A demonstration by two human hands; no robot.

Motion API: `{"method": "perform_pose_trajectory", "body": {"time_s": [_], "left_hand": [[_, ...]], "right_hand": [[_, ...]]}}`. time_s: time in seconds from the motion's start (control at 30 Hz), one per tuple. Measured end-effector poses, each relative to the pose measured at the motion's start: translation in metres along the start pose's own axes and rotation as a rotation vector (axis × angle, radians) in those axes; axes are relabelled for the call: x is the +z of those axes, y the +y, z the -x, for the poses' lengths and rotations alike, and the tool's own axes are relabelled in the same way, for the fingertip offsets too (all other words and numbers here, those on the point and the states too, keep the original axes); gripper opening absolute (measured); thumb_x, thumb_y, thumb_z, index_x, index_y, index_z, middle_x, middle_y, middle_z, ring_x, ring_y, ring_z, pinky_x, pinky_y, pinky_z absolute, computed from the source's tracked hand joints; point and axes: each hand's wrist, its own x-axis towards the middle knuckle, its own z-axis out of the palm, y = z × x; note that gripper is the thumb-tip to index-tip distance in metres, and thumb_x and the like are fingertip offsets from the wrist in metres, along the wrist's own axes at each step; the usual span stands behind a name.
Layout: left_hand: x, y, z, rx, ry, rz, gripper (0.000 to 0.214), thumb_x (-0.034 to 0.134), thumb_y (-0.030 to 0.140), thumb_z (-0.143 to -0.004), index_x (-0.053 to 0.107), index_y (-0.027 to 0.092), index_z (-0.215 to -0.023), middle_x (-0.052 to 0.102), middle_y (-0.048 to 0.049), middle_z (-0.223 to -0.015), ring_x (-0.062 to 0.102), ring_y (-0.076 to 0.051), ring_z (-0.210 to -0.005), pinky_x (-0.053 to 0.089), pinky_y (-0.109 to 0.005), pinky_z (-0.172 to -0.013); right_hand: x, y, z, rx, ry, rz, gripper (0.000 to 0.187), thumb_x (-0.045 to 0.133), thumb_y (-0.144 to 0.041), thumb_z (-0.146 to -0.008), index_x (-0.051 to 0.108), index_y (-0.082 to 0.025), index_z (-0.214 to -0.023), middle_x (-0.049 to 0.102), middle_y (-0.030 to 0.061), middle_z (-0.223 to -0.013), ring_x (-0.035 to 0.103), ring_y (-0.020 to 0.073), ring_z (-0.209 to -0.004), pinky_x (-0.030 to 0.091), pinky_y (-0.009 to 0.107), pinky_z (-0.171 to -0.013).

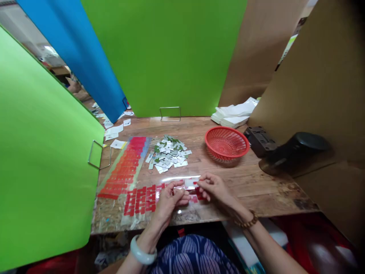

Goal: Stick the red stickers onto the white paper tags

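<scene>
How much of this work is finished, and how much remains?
Done: nothing shows in the red basket. In hand: the left hand and right hand hold a clear strip over red sticker sheets. Left: a heap of small cards and a full sticker strip.

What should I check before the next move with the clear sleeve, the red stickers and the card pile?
1. Both hands on the clear plastic sleeve: ok; left hand and right hand pinch it from either side.
2. Sleeve contents: cannot tell, too small.
3. Red sticker sheet within reach: ok, lying beside the left hand.
4. Pile of small cards present: ok, behind the sleeve.
5. Red basket contents: cannot tell through the mesh.
</scene>
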Motion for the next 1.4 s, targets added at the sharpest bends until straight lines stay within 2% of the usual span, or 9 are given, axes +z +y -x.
{"method": "perform_pose_trajectory", "body": {"time_s": [0.1, 0.2, 0.27, 0.37, 0.43, 0.73, 1.03, 1.17, 1.4], "left_hand": [[-0.008, -0.005, -0.005, 0.015, 0.036, 0.025, 0.044, 0.073, 0.028, -0.064, 0.054, 0.011, -0.100, 0.069, -0.0101, -0.081, 0.067, -0.015, -0.067, 0.053, -0.025, -0.064], [-0.014, -0.012, -0.012, 0.000, 0.048, 0.022, 0.043, 0.075, 0.027, -0.062, 0.055, 0.010, -0.097, 0.068, -0.0103, -0.082, 0.066, -0.014, -0.067, 0.052, -0.025, -0.066], [-0.016, -0.017, -0.015, 0.000, 0.055, 0.019, 0.042, 0.075, 0.027, -0.062, 0.055, 0.010, -0.095, 0.067, -0.0106, -0.083, 0.066, -0.014, -0.068, 0.052, -0.025, -0.066], [-0.016, -0.022, -0.019, 0.009, 0.064, 0.012, 0.041, 0.074, 0.029, -0.062, 0.056, 0.010, -0.093, 0.067, -0.0114, -0.084, 0.066, -0.015, -0.067, 0.052, -0.025, -0.065], [-0.016, -0.023, -0.019, 0.015, 0.068, 0.015, 0.040, 0.075, 0.029, -0.061, 0.057, 0.010, -0.091, 0.067, -0.0109, -0.082, 0.066, -0.015, -0.066, 0.051, -0.025, -0.064], [-0.013, -0.021, -0.018, 0.019, 0.099, 0.013, 0.037, 0.074, 0.029, -0.061, 0.057, 0.010, -0.088, 0.067, -0.0085, -0.077, 0.065, -0.014, -0.063, 0.051, -0.023, -0.061], [-0.014, -0.025, -0.021, 0.028, 0.099, 0.025, 0.038, 0.076, 0.029, -0.060, 0.057, 0.010, -0.086, 0.067, -0.0083, -0.075, 0.066, -0.014, -0.061, 0.051, -0.022, -0.057], [-0.012, -0.014, -0.017, 0.001, 0.087, 0.094, 0.033, 0.069, 0.035, -0.068, 0.057, 0.010, -0.085, 0.067, -0.0100, -0.075, 0.065, -0.014, -0.060, 0.053, -0.025, -0.060], [0.001, 0.009, -0.006, -0.060, -0.213, 0.316, 0.025, 0.063, 0.032, -0.076, 0.061, 0.009, -0.086, 0.068, -0.0110, -0.080, 0.066, -0.019, -0.073, 0.053, -0.032, -0.072]], "right_hand": [[-0.024, -0.022, -0.008, -0.178, 0.217, -0.233, 0.024, 0.069, -0.030, -0.068, 0.054, -0.019, -0.082, 0.058, -0.0033, -0.062, 0.052, 0.0064, -0.048, 0.041, 0.016, -0.042], [-0.030, -0.036, -0.024, -0.314, 0.283, -0.233, 0.024, 0.064, -0.034, -0.073, 0.055, -0.020, -0.090, 0.062, 0.0020, -0.078, 0.058, 0.0103, -0.061, 0.047, 0.021, -0.052], [-0.025, -0.035, -0.041, -0.323, 0.248, 0.006, 0.024, 0.056, -0.037, -0.079, 0.055, -0.019, -0.094, 0.062, 0.0039, -0.081, 0.059, 0.0118, -0.063, 0.048, 0.024, -0.055], [-0.011, -0.027, -0.073, -0.410, 0.229, 0.684, 0.023, 0.043, -0.031, -0.086, 0.057, -0.014, -0.094, 0.061, 0.0055, -0.080, 0.058, 0.0140, -0.070, 0.047, 0.028, -0.065], [-0.005, -0.023, -0.094, -0.469, 0.222, 0.887, 0.021, 0.044, -0.025, -0.085, 0.059, -0.014, -0.094, 0.060, 0.0072, -0.090, 0.054, 0.0161, -0.085, 0.042, 0.032, -0.078], [-0.008, -0.013, -0.143, -0.472, 0.114, 1.157, 0.010, 0.059, -0.021, -0.076, 0.061, -0.015, -0.084, 0.054, 0.0047, -0.088, 0.044, 0.0172, -0.087, 0.030, 0.031, -0.082], [-0.009, -0.021, -0.123, -0.510, 0.066, 1.128, 0.006, 0.055, -0.015, -0.074, 0.052, -0.014, -0.069, 0.051, -0.0018, -0.067, 0.044, 0.0108, -0.063, 0.030, 0.020, -0.059], [0.004, -0.031, -0.091, -0.604, 0.047, 1.103, 0.008, 0.050, -0.010, -0.076, 0.053, -0.015, -0.072, 0.053, 0.0005, -0.073, 0.045, 0.0129, -0.070, 0.032, 0.023, -0.066], [0.031, -0.018, -0.017, -0.921, -0.092, 1.228, 0.023, 0.039, -0.014, -0.088, 0.056, -0.015, -0.073, 0.053, 0.0046, -0.073, 0.042, 0.0160, -0.072, 0.032, 0.029, -0.071]]}}
